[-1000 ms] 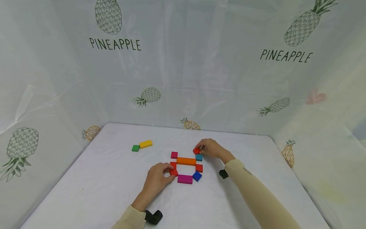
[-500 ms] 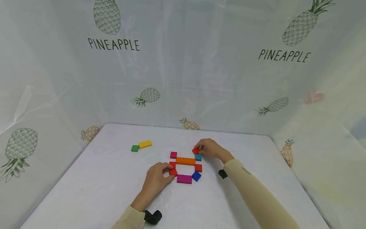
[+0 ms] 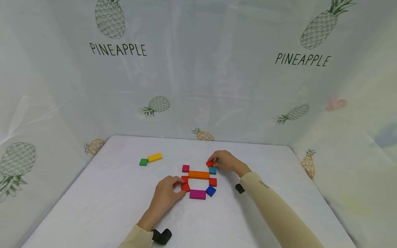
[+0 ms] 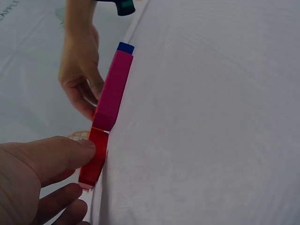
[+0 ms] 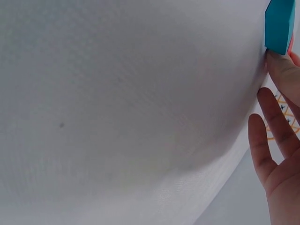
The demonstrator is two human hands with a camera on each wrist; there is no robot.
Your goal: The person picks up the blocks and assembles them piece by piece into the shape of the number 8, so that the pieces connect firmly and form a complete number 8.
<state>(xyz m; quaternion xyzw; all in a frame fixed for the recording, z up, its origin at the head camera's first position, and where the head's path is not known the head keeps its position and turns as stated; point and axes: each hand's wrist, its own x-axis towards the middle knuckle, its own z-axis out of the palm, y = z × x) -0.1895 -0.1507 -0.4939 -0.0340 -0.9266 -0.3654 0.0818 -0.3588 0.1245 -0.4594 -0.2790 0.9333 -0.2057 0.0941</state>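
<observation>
My left hand (image 3: 167, 191) pinches a red block (image 3: 185, 187) between thumb and fingers at the near left corner of a flat block outline. In the left wrist view, the thumb lies on that block, which is next to a magenta block (image 4: 112, 91). At the far right corner, my right hand (image 3: 225, 160) holds another red block (image 3: 210, 164) by its fingertips, just behind a teal block (image 3: 212, 171). In the right wrist view that red block is mostly hidden. Between the sides lies a long orange block (image 3: 199, 175); a tilted blue block (image 3: 211, 191) adjoins the magenta one.
A pink block (image 3: 185, 168) and two further red blocks, one on the right side (image 3: 213, 182), belong to the outline. Off to the far left lie a green block (image 3: 143, 162) and a yellow block (image 3: 154, 157) on the white tabletop (image 3: 102, 199). Pineapple-print curtains surround the table.
The whole scene has slid slightly left in the head view. Both hands and all blocks keep their places relative to one another.
</observation>
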